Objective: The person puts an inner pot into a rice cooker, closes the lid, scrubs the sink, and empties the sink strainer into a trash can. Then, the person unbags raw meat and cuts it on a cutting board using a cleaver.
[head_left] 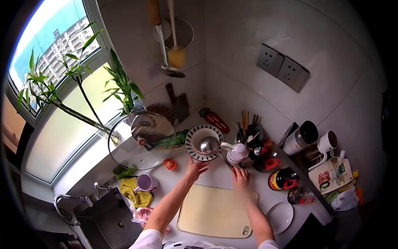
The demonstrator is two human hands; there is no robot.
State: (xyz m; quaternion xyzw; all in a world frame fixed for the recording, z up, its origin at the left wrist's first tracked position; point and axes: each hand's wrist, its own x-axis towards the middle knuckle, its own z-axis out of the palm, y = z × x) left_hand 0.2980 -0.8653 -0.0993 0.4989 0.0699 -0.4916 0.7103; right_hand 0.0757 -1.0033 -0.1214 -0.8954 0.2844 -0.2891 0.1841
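My left hand (195, 169) is at the near rim of a white bowl with a black dash pattern (191, 149), its fingers apart. Inside the bowl rests the round metal head of a ladle (208, 145). The ladle's handle slants down to the right, where my right hand (240, 176) has its fingers closed at the handle's end. A white pitcher (237, 153) stands just beyond my right hand. Below both hands lies a cream cutting board (215, 211).
A glass lid (159, 155), tomato piece (169, 164), purple mug (146, 183) and yellow cloth (136, 193) are left, beside the sink (110, 220). Sauce bottles (283, 179), a utensil holder (252, 135) and a white plate (280, 217) stand right.
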